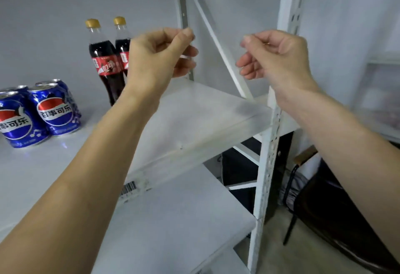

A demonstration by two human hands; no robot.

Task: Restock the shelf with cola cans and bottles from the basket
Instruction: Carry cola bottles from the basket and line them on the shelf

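White metal shelf (194,109) is carrying the stock already placed: four blue cans (39,113) are standing upright in a tight cluster at the left, and two bottles (106,61) with gold caps are standing side by side behind them, well back from the front edge. The cans look sealed, and the bottles are showing dark cola up to the neck. Both hands are hovering above the bare right part of the shelf, apart from each other and touching none of the drinks. The left hand (160,55) is curling its fingers with thumb against forefinger, and so is the right hand (275,57); each seems to be pinching something thin and clear, but I cannot tell what, or whether anything is there at all. The basket is lying out of view, so what is left in it cannot be judged. To do this step well, I would say the hands should be freeing themselves first, then be bringing the next can or bottle in upright, setting it just beside its own kind with the label facing front, and be keeping elbows clear of the tall bottles, which would tip easily.
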